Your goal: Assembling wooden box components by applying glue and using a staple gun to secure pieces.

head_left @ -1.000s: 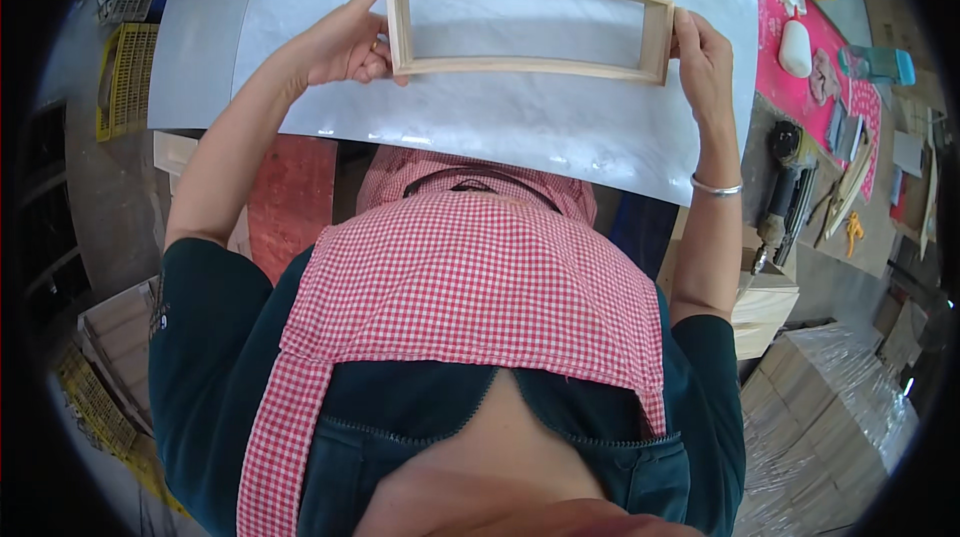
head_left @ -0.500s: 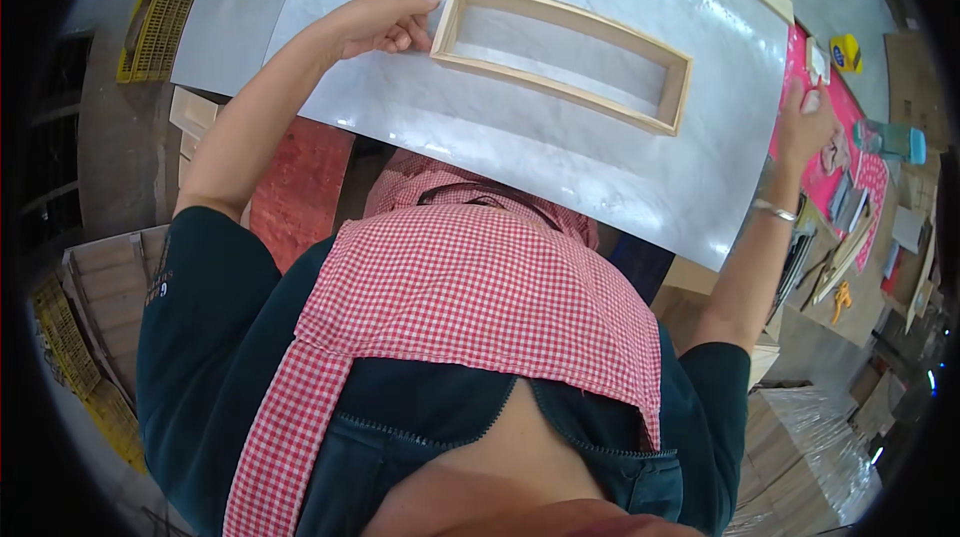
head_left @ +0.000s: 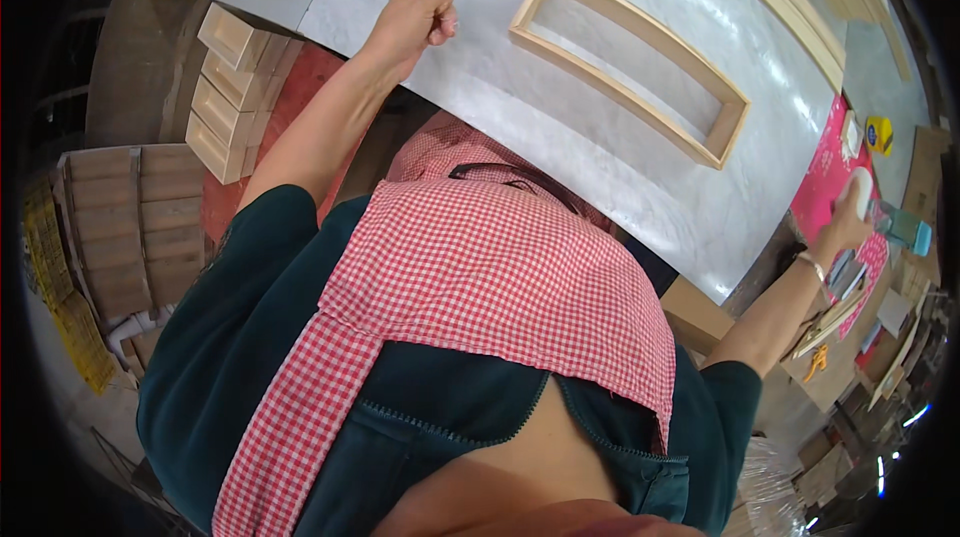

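Note:
A long, narrow rectangular wooden frame (head_left: 615,87) lies on the grey marbled tabletop (head_left: 480,87), and the tabletop shows through its middle. To its left, my left hand (head_left: 415,25) is raised over the table, apart from the frame. Its fingers are curled in with the thumb along the top; whatever they may hold is hidden. Out at the right, my right hand (head_left: 848,229) is closed around a white rounded object (head_left: 857,185), too small to identify. That hand is over a pink cloth (head_left: 822,162), beside a clear container with a blue lid (head_left: 918,237).
Pale wooden strips (head_left: 780,2) lie along the table's far right edge. A yellow tub (head_left: 879,135) stands behind the pink cloth, and an orange-handled tool (head_left: 818,362) lies nearer. Small wooden boxes (head_left: 225,122) are stacked at left, near a wooden pallet (head_left: 110,227).
My left hand has come away from the frame's left end, its fingers curling in. My right hand now grips the white rounded object. The whole view has turned and shifted.

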{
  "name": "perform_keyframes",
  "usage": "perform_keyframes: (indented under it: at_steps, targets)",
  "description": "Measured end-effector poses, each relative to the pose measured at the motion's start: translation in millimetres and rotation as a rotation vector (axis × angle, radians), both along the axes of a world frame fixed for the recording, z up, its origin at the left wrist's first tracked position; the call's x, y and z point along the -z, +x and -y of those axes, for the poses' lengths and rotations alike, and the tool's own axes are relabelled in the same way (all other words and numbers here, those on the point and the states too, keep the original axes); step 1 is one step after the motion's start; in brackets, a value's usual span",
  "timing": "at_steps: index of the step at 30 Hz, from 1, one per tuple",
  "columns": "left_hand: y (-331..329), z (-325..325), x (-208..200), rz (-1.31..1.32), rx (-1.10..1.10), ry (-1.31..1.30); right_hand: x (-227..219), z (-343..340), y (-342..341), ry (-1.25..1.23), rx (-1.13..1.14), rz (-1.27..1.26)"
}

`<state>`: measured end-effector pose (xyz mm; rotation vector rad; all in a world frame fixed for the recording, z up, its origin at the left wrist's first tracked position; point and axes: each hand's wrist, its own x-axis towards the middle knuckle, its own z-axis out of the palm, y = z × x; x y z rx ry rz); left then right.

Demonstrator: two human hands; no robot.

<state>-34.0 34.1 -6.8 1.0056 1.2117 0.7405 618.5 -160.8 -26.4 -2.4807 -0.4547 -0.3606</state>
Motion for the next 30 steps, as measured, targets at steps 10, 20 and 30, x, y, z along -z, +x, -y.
perform_keyframes:
  at_steps: [10, 20, 30]
  targets:
    - [2.4, 30.8, 28.5, -0.185, -0.012, 0.476, -30.7, -13.6, -302.4, 0.743, -0.703, -0.391]
    - [-29.2, 36.6, 57.2, -0.688, -0.115, 1.011, -30.7, -44.5, -407.1, 0.447, -1.078, -0.373]
    - [-34.2, 32.3, 60.4, -0.681, -0.129, 1.093, -30.1, -58.1, -409.6, 0.394, -1.121, -0.244]
